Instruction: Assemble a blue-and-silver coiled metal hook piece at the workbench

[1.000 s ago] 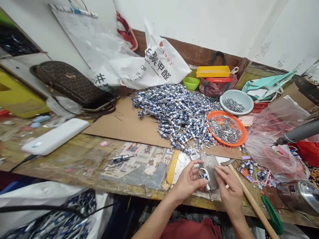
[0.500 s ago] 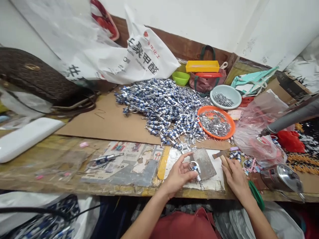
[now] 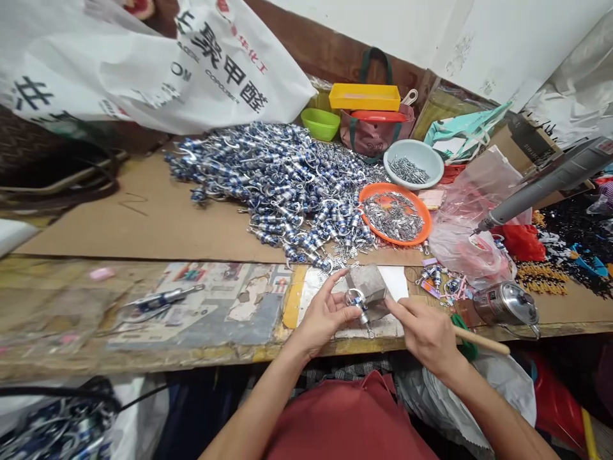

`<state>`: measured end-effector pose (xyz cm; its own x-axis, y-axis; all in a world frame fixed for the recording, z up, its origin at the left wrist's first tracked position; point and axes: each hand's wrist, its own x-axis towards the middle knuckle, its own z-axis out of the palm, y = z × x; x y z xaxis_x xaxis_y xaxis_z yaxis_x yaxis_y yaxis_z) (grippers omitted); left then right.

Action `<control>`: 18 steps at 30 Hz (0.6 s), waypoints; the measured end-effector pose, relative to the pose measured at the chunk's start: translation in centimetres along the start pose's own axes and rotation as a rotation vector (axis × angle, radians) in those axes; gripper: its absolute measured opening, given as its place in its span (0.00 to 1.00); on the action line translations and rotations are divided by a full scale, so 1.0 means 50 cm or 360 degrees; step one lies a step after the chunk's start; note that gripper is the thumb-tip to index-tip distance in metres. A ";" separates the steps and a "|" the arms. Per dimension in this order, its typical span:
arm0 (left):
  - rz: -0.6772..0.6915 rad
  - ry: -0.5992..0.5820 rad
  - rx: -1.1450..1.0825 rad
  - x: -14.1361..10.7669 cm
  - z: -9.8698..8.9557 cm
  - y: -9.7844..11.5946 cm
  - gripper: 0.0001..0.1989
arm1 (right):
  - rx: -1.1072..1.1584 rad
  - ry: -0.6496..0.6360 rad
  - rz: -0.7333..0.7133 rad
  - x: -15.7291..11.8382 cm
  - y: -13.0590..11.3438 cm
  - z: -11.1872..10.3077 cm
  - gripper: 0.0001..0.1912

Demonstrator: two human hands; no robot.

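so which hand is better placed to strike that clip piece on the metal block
Right, probably. The right hand grips the wooden handle, seemingly a hammer's, beside the metal block. The left hand pinches the clip piece against that block, so it is occupied.

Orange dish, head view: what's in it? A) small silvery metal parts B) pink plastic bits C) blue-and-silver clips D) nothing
A: the orange dish is heaped with small silvery metal parts; the blue-and-silver clips lie in a pile on the cardboard to its left, outside the dish.
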<state>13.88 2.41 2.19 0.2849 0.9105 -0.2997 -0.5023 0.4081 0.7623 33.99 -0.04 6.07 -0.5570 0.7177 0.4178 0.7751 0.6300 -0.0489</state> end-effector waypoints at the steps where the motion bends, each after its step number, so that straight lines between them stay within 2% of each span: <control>1: -0.0001 -0.0003 0.0000 0.000 -0.001 0.001 0.47 | 0.0008 0.0044 0.0002 0.002 0.001 0.001 0.23; 4: -0.0010 -0.0016 0.0006 0.001 -0.001 0.001 0.47 | 0.0027 0.0143 0.0025 0.008 -0.001 0.005 0.22; 7: -0.0008 -0.0019 0.0017 0.001 0.001 -0.002 0.48 | 0.0020 -0.0052 0.0107 0.011 0.000 0.018 0.23; 9: -0.0001 -0.0008 0.0047 -0.002 0.005 -0.002 0.48 | 0.0095 -0.0094 0.0248 0.009 0.011 0.031 0.21; 12: 0.0063 0.0090 0.0166 -0.015 0.000 0.008 0.45 | 0.0220 0.0017 0.0560 -0.007 0.048 0.051 0.18; 15: 0.0287 0.0353 0.0371 -0.041 -0.036 0.040 0.40 | 0.0171 -0.0041 0.0819 -0.035 0.094 0.076 0.21; 16: 0.0390 0.0498 0.0463 -0.052 -0.058 0.053 0.39 | 0.0136 -0.0102 0.0875 -0.044 0.106 0.085 0.21; 18: 0.0606 0.0910 0.0692 -0.076 -0.110 0.081 0.37 | 0.0082 -0.0199 0.0922 -0.059 0.123 0.102 0.20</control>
<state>6.27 0.95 3.24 -0.3617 0.9229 -0.1321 -0.0851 0.1084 0.9904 38.89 3.23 -0.11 -0.0811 0.9763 0.2005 0.9495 0.1368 -0.2822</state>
